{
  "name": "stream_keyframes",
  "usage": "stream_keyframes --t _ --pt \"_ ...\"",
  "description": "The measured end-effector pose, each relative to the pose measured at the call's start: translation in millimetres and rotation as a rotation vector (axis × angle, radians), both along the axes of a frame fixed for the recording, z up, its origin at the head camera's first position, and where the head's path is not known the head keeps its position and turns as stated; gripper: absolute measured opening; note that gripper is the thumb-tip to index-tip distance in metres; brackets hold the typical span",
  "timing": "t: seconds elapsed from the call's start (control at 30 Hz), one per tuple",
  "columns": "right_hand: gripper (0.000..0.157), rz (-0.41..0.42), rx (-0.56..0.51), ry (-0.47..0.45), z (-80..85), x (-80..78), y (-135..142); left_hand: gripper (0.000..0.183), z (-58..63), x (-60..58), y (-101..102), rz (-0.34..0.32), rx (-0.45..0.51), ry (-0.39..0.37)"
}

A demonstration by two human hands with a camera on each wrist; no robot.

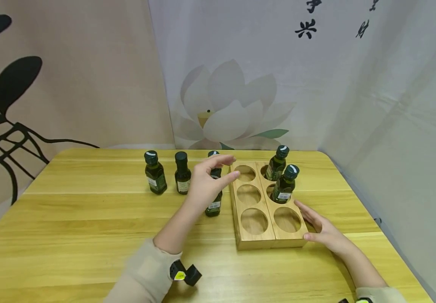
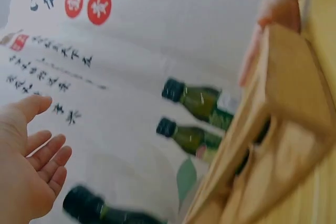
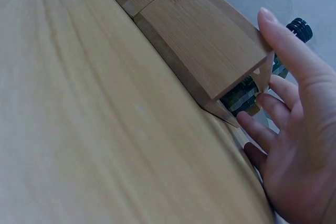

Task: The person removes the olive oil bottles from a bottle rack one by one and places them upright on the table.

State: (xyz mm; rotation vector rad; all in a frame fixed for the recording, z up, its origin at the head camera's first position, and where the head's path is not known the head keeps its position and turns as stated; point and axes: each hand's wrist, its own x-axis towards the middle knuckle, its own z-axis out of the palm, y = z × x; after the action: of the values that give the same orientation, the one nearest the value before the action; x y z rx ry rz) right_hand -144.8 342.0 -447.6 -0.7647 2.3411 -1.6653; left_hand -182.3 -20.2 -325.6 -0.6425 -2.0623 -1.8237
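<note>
My left hand (image 1: 205,179) is above the left side of a wooden bottle rack (image 1: 237,240), thumb and fingers parted with nothing between them. It partly covers two dark green glass bottles (image 1: 214,207) standing on the table. In the left wrist view the palm and loosely bent fingers (image 2: 52,163) show beside a blurred bottle cap. At the rack's near right corner, my right hand (image 1: 325,231) rests with fingers along the side and thumb at the front. Two bottles (image 1: 285,185) stand in the rack's right column, in the far and middle holes; the left column's holes hold nothing.
Two more dark bottles, one squat (image 1: 155,174) and one slimmer (image 1: 182,174), stand on the table (image 1: 89,219) left of my left hand. Printed cloth (image 1: 240,105) hangs behind the table and along its right edge.
</note>
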Motion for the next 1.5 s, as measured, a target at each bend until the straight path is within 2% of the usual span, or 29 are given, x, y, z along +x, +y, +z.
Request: stream_keyframes --t 0.1,0.23,0.37,0.53,0.8,0.93,1.13,1.5 --pt "0.080 -0.004 0.002 0.002 -0.3 -0.2 0 0.036 3.2 1.1 17 -0.034 0.026 -0.003" --pt "0.080 -0.006 0.002 0.004 1.0 0.5 -2 0.041 4.2 2.2 39 -0.113 0.056 -0.023" --pt "0.079 0.000 0.004 0.008 1.8 0.5 -3 0.044 0.4 0.0 60 -0.149 0.034 -0.022" --pt "0.078 0.005 0.006 0.002 2.3 0.5 -4 0.047 -6.9 -4.9 83 -0.141 -0.018 -0.079" --pt "0.078 0.005 0.005 0.002 2.0 1.3 -3 0.052 -19.8 -21.6 112 -0.101 -0.106 -0.185" --pt "0.077 0.004 -0.001 0.006 2.5 1.6 -3 0.052 -26.1 -27.3 123 -0.101 -0.110 -0.212" --pt "0.076 0.006 0.005 0.003 3.4 2.3 -3 0.054 -31.5 -29.0 138 -0.082 -0.116 -0.262" --pt "0.076 0.006 0.008 0.004 2.7 1.1 -1 0.039 -39.4 -32.1 153 -0.042 -0.043 -0.216"
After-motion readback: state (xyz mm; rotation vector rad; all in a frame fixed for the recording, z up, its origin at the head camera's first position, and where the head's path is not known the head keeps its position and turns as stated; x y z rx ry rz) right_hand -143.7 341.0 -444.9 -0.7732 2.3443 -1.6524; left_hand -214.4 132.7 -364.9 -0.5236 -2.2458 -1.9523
